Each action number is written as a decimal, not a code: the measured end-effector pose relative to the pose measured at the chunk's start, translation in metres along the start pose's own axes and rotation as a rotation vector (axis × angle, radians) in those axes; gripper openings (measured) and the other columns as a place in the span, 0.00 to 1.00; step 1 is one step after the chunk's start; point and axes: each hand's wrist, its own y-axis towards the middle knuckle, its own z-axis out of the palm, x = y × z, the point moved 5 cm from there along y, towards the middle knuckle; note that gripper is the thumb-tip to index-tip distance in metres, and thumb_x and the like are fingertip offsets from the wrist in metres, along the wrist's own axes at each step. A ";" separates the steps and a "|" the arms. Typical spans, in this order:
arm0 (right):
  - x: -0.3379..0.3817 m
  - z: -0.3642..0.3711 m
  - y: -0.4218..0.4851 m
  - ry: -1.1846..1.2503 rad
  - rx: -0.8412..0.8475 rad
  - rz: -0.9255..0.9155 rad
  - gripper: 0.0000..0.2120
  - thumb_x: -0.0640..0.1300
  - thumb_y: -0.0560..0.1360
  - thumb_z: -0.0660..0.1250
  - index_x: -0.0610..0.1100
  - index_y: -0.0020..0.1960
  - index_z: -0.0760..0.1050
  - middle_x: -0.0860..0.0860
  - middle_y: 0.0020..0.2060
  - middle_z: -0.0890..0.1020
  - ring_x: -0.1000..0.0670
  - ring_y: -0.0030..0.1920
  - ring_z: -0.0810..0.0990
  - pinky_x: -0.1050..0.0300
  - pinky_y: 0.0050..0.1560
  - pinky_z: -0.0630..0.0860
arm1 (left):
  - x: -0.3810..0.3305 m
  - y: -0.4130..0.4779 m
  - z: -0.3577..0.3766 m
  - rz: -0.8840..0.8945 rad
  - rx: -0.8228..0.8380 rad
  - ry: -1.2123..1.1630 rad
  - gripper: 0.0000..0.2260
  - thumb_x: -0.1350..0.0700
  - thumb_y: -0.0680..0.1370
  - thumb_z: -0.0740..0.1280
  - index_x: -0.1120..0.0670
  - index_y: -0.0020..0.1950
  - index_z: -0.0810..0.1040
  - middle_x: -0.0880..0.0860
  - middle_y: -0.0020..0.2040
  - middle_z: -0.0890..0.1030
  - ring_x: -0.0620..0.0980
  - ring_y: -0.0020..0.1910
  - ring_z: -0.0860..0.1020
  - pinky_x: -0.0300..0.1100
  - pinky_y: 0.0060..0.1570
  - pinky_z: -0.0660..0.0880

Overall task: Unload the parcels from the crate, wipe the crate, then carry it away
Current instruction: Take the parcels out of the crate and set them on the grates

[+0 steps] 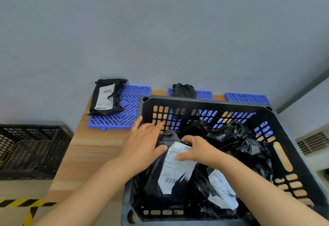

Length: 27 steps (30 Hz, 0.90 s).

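A black slotted crate [204, 101] stands on the wooden table [85, 151] and holds several black plastic parcels. The front parcel [170, 184] carries a white shipping label. My left hand [144, 142] lies on its upper left side and my right hand [195, 150] grips its top edge over the label. Both hands are inside the crate. A second labelled parcel [220, 188] lies to the right, and crumpled black bags [236, 136] fill the back. One labelled black parcel [106, 97] rests on a blue grid mat [128, 111] at the back left.
Another black bag [183, 90] sits on a second blue mat [204, 94] behind the crate; a third blue mat [247, 98] lies at the back right. An empty black crate [30, 151] stands left of the table. Yellow-black floor tape [23, 203] shows lower left. A grey wall rises behind.
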 end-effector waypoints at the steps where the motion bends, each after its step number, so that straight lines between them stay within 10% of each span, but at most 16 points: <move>1: 0.003 -0.006 -0.004 0.004 -0.029 -0.006 0.18 0.50 0.65 0.78 0.49 0.50 0.76 0.55 0.46 0.82 0.55 0.45 0.82 0.62 0.44 0.75 | 0.000 0.000 -0.001 0.000 0.008 0.003 0.34 0.38 0.77 0.57 0.51 0.77 0.50 0.47 0.73 0.65 0.44 0.74 0.58 0.46 0.74 0.36; 6: 0.018 -0.033 -0.020 -0.031 -0.140 -0.058 0.21 0.51 0.64 0.78 0.48 0.53 0.76 0.54 0.48 0.82 0.53 0.48 0.81 0.54 0.50 0.79 | -0.001 0.000 -0.001 -0.001 0.092 -0.053 0.43 0.33 0.74 0.58 0.53 0.78 0.41 0.49 0.76 0.60 0.45 0.75 0.52 0.45 0.72 0.34; 10: 0.033 -0.055 -0.036 -0.019 -0.241 -0.086 0.19 0.51 0.65 0.78 0.47 0.51 0.77 0.53 0.46 0.83 0.53 0.46 0.82 0.54 0.49 0.80 | -0.006 0.007 0.001 -0.033 0.149 -0.395 0.46 0.35 0.69 0.67 0.44 0.77 0.44 0.45 0.74 0.63 0.47 0.74 0.59 0.48 0.71 0.62; 14: 0.040 -0.075 -0.050 0.008 -0.320 -0.111 0.15 0.49 0.66 0.78 0.47 0.48 0.76 0.52 0.43 0.83 0.53 0.43 0.83 0.57 0.45 0.81 | -0.018 0.016 0.002 -0.060 0.168 -0.635 0.41 0.42 0.68 0.72 0.42 0.74 0.52 0.38 0.59 0.73 0.40 0.56 0.74 0.39 0.54 0.73; 27: -0.015 -0.134 -0.052 0.313 -0.455 -0.173 0.30 0.48 0.76 0.68 0.52 0.73 0.58 0.59 0.59 0.75 0.61 0.54 0.76 0.65 0.52 0.74 | -0.061 0.062 0.005 -0.294 0.064 -1.058 0.12 0.56 0.72 0.74 0.45 0.52 0.77 0.39 0.46 0.81 0.38 0.45 0.80 0.31 0.43 0.76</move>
